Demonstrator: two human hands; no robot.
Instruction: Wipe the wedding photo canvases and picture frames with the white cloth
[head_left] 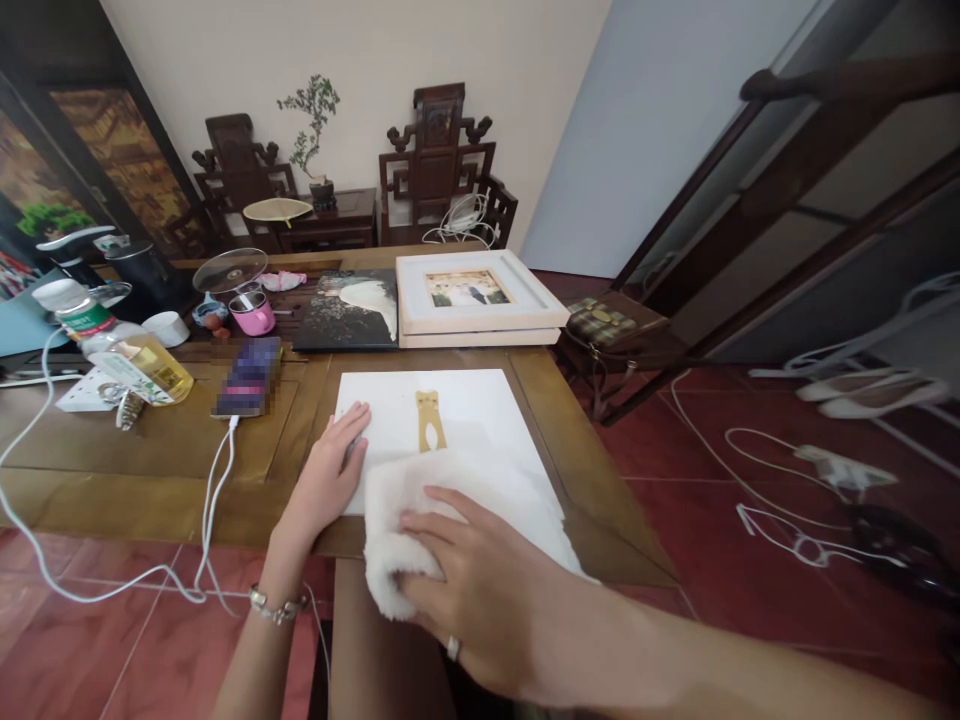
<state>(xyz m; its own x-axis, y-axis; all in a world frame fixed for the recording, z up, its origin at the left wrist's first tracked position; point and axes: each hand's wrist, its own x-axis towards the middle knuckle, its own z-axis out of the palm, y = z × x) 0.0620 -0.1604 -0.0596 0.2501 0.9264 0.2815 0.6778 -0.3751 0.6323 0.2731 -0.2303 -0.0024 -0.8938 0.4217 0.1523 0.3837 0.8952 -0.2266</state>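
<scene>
Wiping: we seem to be rubbing the flat white rectangular panel [480,405] with the thick, fluffy white cloth [401,485]; how much of the surface is done, we cannot tell.
Left hand [335,470]: ours lies palm down across the panel's left edge, fingers stretched out, grasping nothing.
Right hand [480,590]: ours is clasped on the bunched cloth over the panel's near part, apart from the other hand.
Panel: it lies on the brown wooden table [135,455], beneath and between our hands.
Slim golden-tan cat-like figure [430,415]: it shows on the panel just beyond the cloth; we cannot tell whether it is printed or stuck on.
Next stroke: we judge it calls for light, even pressure from our right hand while our left steadies the edge, with care around the figure.
Pale wooden picture frames [409,322]: stacked beyond both hands, near the panel's far edge, they limit a long forward push.
Black picture with a white gown [326,320]: it lies beyond our left hand, beside the stack.
Thin white cable [208,520]: left of our left forearm, it runs from the dark-screened phone [251,375] over the table's edge and might snag a sleeveless arm swinging wide.
</scene>
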